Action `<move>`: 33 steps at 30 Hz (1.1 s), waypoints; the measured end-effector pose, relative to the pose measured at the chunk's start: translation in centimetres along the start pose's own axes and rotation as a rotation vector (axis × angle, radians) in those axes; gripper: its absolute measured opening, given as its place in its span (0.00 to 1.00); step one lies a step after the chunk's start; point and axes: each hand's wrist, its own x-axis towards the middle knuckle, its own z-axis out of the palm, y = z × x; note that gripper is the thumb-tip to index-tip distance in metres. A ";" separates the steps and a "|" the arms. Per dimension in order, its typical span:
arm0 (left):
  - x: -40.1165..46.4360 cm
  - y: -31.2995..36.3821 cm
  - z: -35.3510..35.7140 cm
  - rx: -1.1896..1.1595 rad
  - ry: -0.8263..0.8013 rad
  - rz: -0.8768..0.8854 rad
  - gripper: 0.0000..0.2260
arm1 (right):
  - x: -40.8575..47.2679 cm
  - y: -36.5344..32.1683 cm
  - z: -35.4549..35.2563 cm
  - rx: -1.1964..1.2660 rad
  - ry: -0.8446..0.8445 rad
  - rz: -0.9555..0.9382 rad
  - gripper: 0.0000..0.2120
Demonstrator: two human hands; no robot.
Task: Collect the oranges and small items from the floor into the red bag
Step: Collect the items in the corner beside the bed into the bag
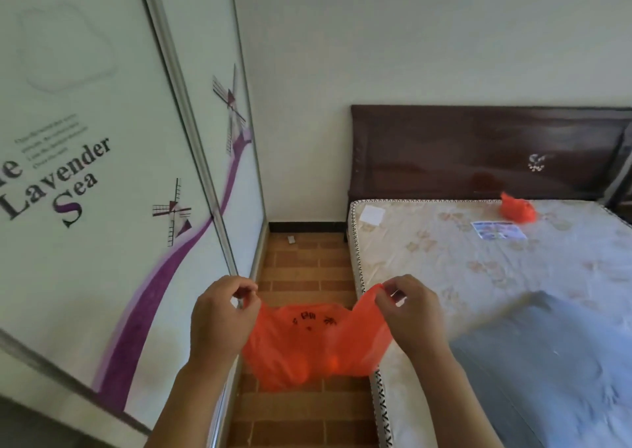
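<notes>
A red plastic bag (307, 341) with black print hangs in the air over the brick-patterned floor, between the wardrobe and the bed. My left hand (222, 314) pinches its left handle and my right hand (407, 310) pinches its right handle, holding the mouth stretched apart. Round orange shapes, oranges (331, 362), show through the plastic at the bottom of the bag. A small pale item (291, 239) lies on the floor far ahead by the skirting board.
A sliding wardrobe (102, 191) with windmill print lines the left. A bed with a patterned mattress (461, 269), a grey folded cloth (547, 355), a second red bag (517, 208) and papers (498, 230) fills the right. The floor strip (304, 413) between them is narrow.
</notes>
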 end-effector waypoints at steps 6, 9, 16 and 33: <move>1.8 0.5 1.0 0.002 0.035 0.000 0.06 | 2.1 0.5 0.3 0.039 -0.023 -0.027 0.04; 3.1 0.2 2.1 0.000 0.025 0.003 0.07 | 3.2 0.9 0.8 0.042 -0.033 -0.015 0.06; 7.4 -2.7 5.5 -0.023 -0.008 -0.025 0.08 | 7.6 1.7 3.6 0.034 -0.028 0.027 0.08; 18.8 -14.8 12.0 -0.103 -0.150 -0.124 0.07 | 17.9 -0.6 14.7 -0.132 -0.158 0.117 0.05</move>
